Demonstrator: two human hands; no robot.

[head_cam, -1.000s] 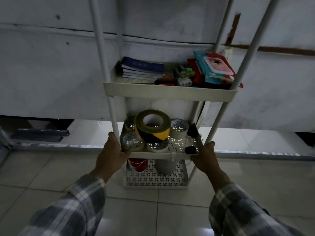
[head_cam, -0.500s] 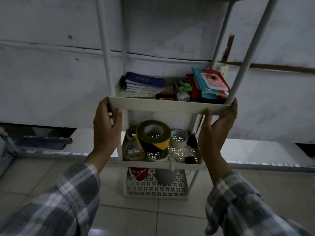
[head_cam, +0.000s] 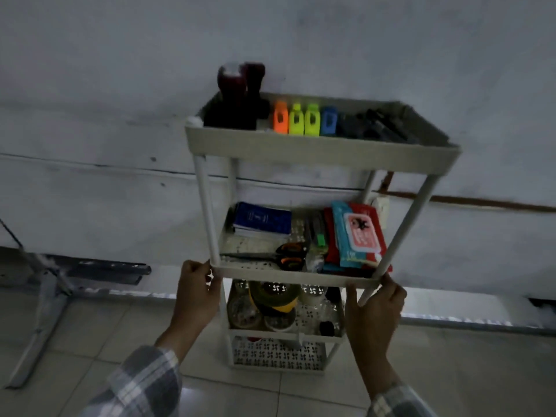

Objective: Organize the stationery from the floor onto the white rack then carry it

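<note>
Left hand (head_cam: 196,292), right hand (head_cam: 373,308) higher — rack (head_cam: 316,152)

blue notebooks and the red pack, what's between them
Head view: orange-handled scissors and a small green item lie between the blue notebooks and the red pack.

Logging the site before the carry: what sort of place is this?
Probably a dim indoor storeroom or workshop corner: glossy tiled floor, a bare, scuffed white wall and a grey metal frame leg left of the white rack.
</note>
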